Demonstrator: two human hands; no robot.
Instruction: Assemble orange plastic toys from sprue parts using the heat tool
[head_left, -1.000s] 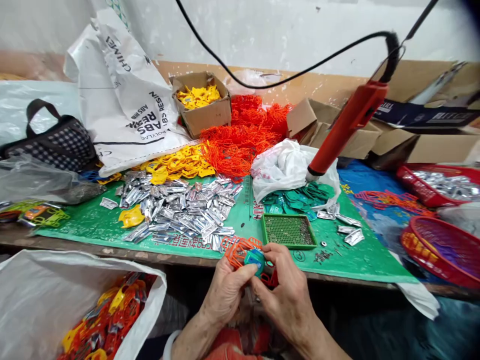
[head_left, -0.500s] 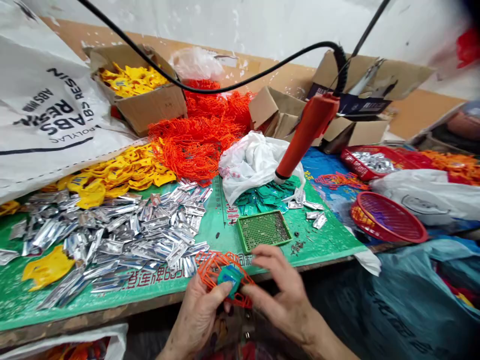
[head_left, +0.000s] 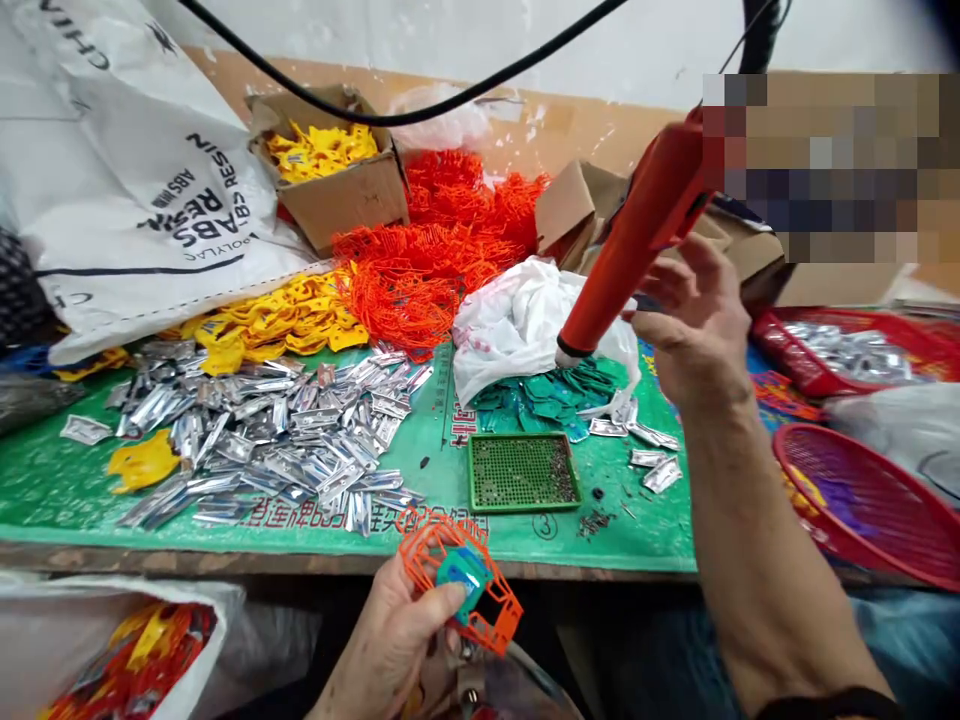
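My left hand [head_left: 405, 620] is closed on an orange plastic frame [head_left: 499, 622] below the table's front edge. The thumb presses a teal plastic piece [head_left: 459, 570] that lies within the frame. My right hand [head_left: 701, 320] is raised at the right, fingers apart and curved, beside a hanging red electric screwdriver [head_left: 637, 235]. Whether its fingertips touch the tool cannot be made out. The screwdriver's tip points down over a heap of teal pieces [head_left: 544, 398] in a white plastic bag [head_left: 517, 310]. A green tray of small screws [head_left: 517, 478] lies in front of them.
Silver metal strips [head_left: 300, 430] and yellow plastic pieces [head_left: 292, 315] cover the left of the green table. Behind lie orange frames [head_left: 405, 275] and a cardboard box [head_left: 352, 200]. Red baskets [head_left: 885, 520] stand at the right. A black cable [head_left: 420, 115] hangs across the top.
My right hand has left the orange frame and moved up and right to the red screwdriver. The left hand still holds the frame and teal piece. The view has shifted.
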